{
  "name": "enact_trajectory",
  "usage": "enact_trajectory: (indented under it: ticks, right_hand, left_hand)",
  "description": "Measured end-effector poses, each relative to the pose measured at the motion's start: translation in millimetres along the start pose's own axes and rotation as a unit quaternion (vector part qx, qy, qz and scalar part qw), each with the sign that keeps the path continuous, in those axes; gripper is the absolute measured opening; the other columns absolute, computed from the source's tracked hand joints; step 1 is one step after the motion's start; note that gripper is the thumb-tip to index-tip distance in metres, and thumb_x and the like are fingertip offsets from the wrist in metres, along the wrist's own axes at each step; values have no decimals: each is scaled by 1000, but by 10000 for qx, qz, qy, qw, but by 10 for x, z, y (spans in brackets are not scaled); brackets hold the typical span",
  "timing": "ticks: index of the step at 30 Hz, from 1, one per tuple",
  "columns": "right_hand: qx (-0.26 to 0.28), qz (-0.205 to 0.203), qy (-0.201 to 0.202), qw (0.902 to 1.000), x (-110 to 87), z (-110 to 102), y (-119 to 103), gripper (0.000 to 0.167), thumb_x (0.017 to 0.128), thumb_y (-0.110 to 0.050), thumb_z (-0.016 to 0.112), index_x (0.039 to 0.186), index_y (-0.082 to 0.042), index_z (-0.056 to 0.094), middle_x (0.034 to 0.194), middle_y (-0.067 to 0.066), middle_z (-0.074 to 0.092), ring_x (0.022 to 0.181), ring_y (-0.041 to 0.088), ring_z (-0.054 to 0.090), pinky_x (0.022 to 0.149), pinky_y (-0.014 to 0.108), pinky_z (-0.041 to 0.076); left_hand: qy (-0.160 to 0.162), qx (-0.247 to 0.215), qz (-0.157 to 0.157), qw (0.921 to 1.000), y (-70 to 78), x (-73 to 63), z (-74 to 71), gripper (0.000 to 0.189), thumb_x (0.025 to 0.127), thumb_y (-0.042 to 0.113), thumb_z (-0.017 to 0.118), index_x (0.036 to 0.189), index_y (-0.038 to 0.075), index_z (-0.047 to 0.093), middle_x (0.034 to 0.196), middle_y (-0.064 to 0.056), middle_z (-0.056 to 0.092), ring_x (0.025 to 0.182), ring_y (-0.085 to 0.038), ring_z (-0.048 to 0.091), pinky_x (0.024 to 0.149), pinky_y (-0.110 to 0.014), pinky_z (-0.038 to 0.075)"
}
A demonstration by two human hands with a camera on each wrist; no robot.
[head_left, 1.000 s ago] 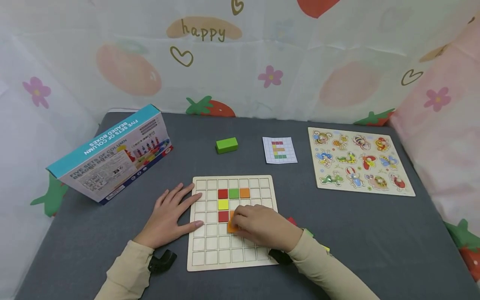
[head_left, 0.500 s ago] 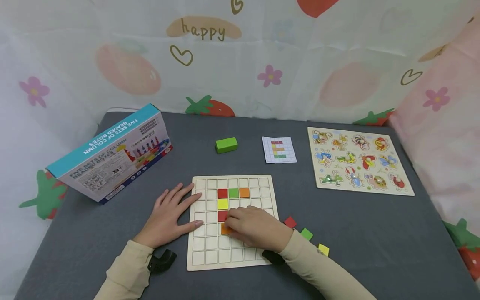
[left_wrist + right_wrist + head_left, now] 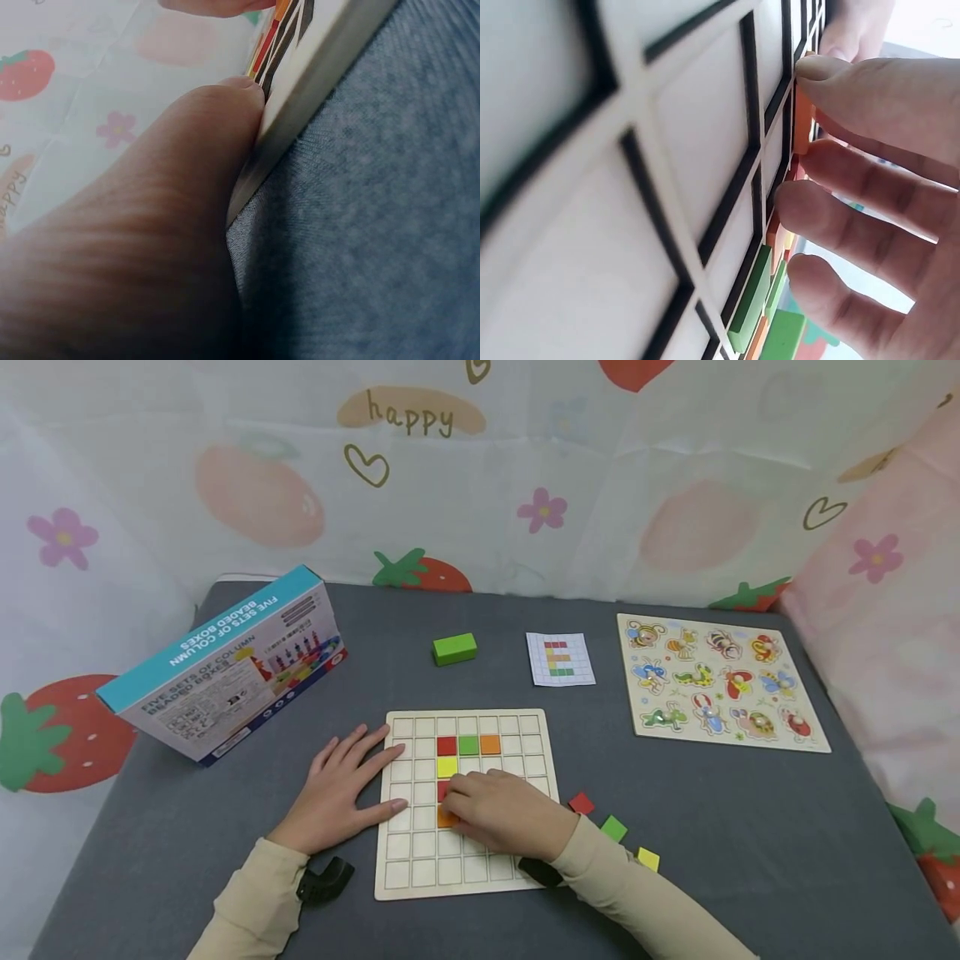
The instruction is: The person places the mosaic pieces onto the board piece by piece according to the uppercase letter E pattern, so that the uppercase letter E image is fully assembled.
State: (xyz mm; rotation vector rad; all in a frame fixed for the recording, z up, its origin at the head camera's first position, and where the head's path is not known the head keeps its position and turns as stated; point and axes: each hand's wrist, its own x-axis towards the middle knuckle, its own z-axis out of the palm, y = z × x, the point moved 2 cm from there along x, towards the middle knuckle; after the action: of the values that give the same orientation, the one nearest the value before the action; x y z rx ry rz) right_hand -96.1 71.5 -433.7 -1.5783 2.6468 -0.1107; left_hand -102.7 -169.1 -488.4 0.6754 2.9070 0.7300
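Five tiles (image 3: 447, 767) in! Right hand (image 3: 510, 810) pinches orange tile (image 3: 445, 817), three loose tiles (image 3: 613, 828) alongside; left hand (image 3: 337, 802) splays over grid board (image 3: 423, 846) edge.

We log even, diffuse light on the table (image 3: 750, 843) in head view; left wrist dim, shadow beside the grid board (image 3: 319, 67) edge; right wrist overexposed beyond the board, nearest squares (image 3: 562, 277) blurred.
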Motion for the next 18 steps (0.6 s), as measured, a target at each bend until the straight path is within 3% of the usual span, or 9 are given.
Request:
enact_trajectory:
  ticks: [12,18]
  right_hand:
    - [20,81,7,10000,-12,-46,0,20,93,-31,63,108,-18,67,104,-5,62,84,9,61,77,26,53]
    - [166,317,337,9988,-234,-202,125,17,93,-26,62,107,-18,68,100,-6,63,85,8,60,75,27,53]
  left_hand:
    - [18,36,34,10000,-3,-8,1,74,85,63,59,148,30,37,159,0,22,146,-31,15,114,-59,9]
    - [64,37,38,10000,4,-2,-5,75,85,62,60,148,28,38,158,-2,23,146,-32,16,114,-58,9]
